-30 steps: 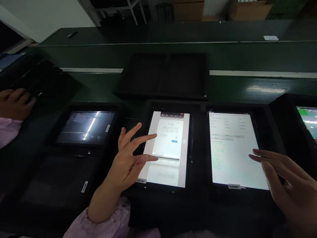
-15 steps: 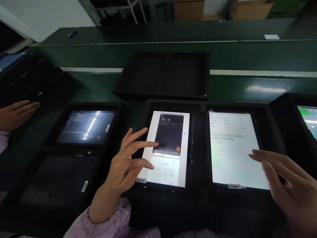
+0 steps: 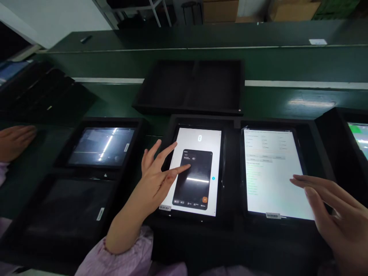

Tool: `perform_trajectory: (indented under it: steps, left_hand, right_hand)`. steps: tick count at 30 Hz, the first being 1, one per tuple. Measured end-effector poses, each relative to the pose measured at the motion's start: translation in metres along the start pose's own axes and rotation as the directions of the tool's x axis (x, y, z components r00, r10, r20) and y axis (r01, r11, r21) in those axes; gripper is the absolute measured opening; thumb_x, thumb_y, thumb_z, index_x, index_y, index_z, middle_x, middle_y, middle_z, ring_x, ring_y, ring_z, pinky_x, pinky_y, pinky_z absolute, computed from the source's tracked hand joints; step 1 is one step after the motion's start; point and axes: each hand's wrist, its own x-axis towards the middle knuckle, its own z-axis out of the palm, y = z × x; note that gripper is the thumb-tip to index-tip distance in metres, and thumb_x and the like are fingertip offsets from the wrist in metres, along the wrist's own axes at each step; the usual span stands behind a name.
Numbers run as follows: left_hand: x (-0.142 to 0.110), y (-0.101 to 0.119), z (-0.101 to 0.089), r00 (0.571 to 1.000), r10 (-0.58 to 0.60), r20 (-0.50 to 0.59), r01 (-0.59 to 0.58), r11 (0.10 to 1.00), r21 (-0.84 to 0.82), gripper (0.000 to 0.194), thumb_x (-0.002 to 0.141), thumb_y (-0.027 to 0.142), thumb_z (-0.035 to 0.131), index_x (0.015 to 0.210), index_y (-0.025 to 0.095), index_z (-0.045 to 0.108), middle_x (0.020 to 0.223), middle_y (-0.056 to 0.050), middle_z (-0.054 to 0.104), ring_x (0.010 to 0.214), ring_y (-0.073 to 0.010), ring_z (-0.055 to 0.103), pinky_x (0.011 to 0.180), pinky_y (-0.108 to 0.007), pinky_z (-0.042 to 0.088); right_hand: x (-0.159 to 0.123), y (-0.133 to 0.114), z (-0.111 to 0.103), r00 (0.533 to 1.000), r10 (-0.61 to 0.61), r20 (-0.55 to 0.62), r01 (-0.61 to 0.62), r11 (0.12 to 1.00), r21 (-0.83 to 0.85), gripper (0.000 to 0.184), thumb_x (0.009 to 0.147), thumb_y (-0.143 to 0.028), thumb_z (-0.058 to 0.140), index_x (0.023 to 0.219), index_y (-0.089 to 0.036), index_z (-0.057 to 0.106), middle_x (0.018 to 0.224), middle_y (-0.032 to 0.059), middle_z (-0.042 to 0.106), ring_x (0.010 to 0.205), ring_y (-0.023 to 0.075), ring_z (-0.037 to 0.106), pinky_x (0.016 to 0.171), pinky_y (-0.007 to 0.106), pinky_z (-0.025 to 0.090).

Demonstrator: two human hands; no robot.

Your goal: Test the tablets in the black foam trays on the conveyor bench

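Note:
My left hand (image 3: 152,184) reaches over the left side of a lit tablet (image 3: 198,184), its fingers spread and holding nothing. The index fingertip is over the screen; whether it touches the glass I cannot tell. A dark clock card showing 9:00 fills much of that screen, on a pale background. My right hand (image 3: 333,209) rests at the lower right edge of a second tablet (image 3: 270,180), fingers stretched out together, thumb apart, nothing in them. That screen is white, with tick boxes, grey buttons and green lines of text. Both tablets lie in a black tray (image 3: 237,168).
Two dark tablets (image 3: 100,147) lie in another black tray (image 3: 140,126) at left. Beyond that, a co-worker's hand (image 3: 17,142) is near stacked black trays (image 3: 57,88). A black two-part tray (image 3: 212,84) sits behind mine. A lit screen (image 3: 360,136) shows at far right.
The middle tablet's picture has scrolled from a white search card down to the dark clock card. My left index finger has shifted slightly right; my right hand stays put. The co-worker's hand has moved down.

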Motion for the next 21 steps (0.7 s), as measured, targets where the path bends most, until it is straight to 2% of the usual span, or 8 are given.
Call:
perform_trajectory:
  steps: [4, 6, 9, 11, 13, 16, 18, 21]
  left_hand:
    - [0.0036, -0.0040, -0.0037, 0.984, -0.159, -0.080, 0.163, 0.985, 0.050, 0.048, 0.112, 0.037, 0.039, 0.157, 0.033, 0.054, 0.180, -0.004, 0.022, 0.166, -0.0434, 0.008, 0.128, -0.077, 0.012]
    - [0.0036, -0.0025, -0.0074, 0.989, -0.089, -0.119, 0.091, 0.996, 0.008, 0.046, 0.112, 0.036, 0.037, 0.151, 0.035, 0.062, 0.181, 0.002, 0.021, 0.166, -0.0400, 0.007, 0.132, -0.070, 0.014]
    - [0.0021, 0.0016, -0.0093, 0.994, 0.091, -0.064, -0.094, 0.994, -0.055, 0.046, 0.113, 0.032, 0.036, 0.125, 0.043, 0.079, 0.178, 0.015, 0.025, 0.167, -0.0353, 0.008, 0.134, -0.065, 0.012]
    - [0.0022, 0.0026, -0.0064, 0.996, 0.087, 0.000, -0.087, 0.996, -0.036, 0.046, 0.113, 0.032, 0.037, 0.121, 0.045, 0.080, 0.177, 0.015, 0.027, 0.167, -0.0363, 0.010, 0.131, -0.070, 0.012]
    - [0.0037, 0.0014, -0.0023, 1.000, -0.018, 0.020, 0.017, 1.000, 0.023, 0.043, 0.112, 0.034, 0.038, 0.132, 0.043, 0.075, 0.178, 0.008, 0.028, 0.166, -0.0392, 0.010, 0.129, -0.075, 0.012]
    - [0.0060, -0.0010, 0.0004, 0.993, -0.100, -0.068, 0.102, 0.994, 0.029, 0.045, 0.112, 0.039, 0.038, 0.144, 0.035, 0.068, 0.178, -0.001, 0.029, 0.166, -0.0416, 0.010, 0.128, -0.075, 0.015]
    - [0.0059, -0.0009, -0.0012, 0.993, -0.032, -0.112, 0.030, 0.999, -0.019, 0.044, 0.112, 0.037, 0.037, 0.137, 0.035, 0.074, 0.178, 0.001, 0.029, 0.166, -0.0405, 0.009, 0.130, -0.073, 0.015]
    - [0.0043, 0.0010, -0.0047, 0.993, 0.086, -0.075, -0.090, 0.995, -0.046, 0.046, 0.112, 0.031, 0.038, 0.118, 0.039, 0.082, 0.178, 0.010, 0.028, 0.167, -0.0393, 0.008, 0.130, -0.073, 0.010]
  right_hand:
    - [0.0009, 0.0007, 0.0002, 1.000, -0.003, 0.004, 0.003, 1.000, 0.009, 0.017, 0.103, -0.034, 0.064, 0.105, -0.036, 0.081, 0.107, -0.0060, 0.081, 0.087, 0.0139, 0.079, 0.058, 0.023, 0.059]
    - [0.0006, 0.0012, 0.0004, 1.000, 0.001, -0.009, 0.000, 1.000, 0.020, 0.017, 0.103, -0.034, 0.064, 0.104, -0.035, 0.081, 0.106, -0.0054, 0.082, 0.086, 0.0143, 0.079, 0.055, 0.022, 0.058]
    - [-0.0003, 0.0013, 0.0008, 1.000, -0.012, -0.020, 0.012, 1.000, 0.004, 0.017, 0.103, -0.034, 0.064, 0.103, -0.035, 0.081, 0.105, -0.0056, 0.082, 0.082, 0.0130, 0.079, 0.050, 0.021, 0.056]
    - [-0.0006, 0.0007, 0.0011, 1.000, -0.001, -0.020, 0.001, 1.000, 0.004, 0.017, 0.103, -0.033, 0.065, 0.103, -0.036, 0.081, 0.106, -0.0060, 0.082, 0.082, 0.0132, 0.079, 0.052, 0.022, 0.056]
    - [-0.0003, -0.0007, 0.0015, 1.000, 0.023, -0.019, -0.022, 1.000, 0.015, 0.017, 0.103, -0.034, 0.065, 0.101, -0.036, 0.081, 0.106, -0.0064, 0.082, 0.084, 0.0142, 0.079, 0.054, 0.023, 0.057]
    - [0.0000, -0.0037, 0.0009, 0.999, 0.052, -0.010, -0.052, 0.999, 0.017, 0.017, 0.103, -0.035, 0.064, 0.102, -0.038, 0.081, 0.107, -0.0074, 0.082, 0.083, 0.0143, 0.078, 0.050, 0.024, 0.054]
    - [-0.0009, -0.0051, -0.0008, 0.998, 0.054, -0.010, -0.054, 0.998, 0.012, 0.016, 0.103, -0.035, 0.065, 0.104, -0.039, 0.080, 0.107, -0.0082, 0.082, 0.083, 0.0138, 0.078, 0.050, 0.024, 0.054]
    - [-0.0038, -0.0026, -0.0029, 0.997, 0.069, -0.018, -0.069, 0.998, -0.007, 0.016, 0.103, -0.034, 0.065, 0.105, -0.040, 0.080, 0.108, -0.0087, 0.081, 0.084, 0.0134, 0.078, 0.050, 0.024, 0.054]
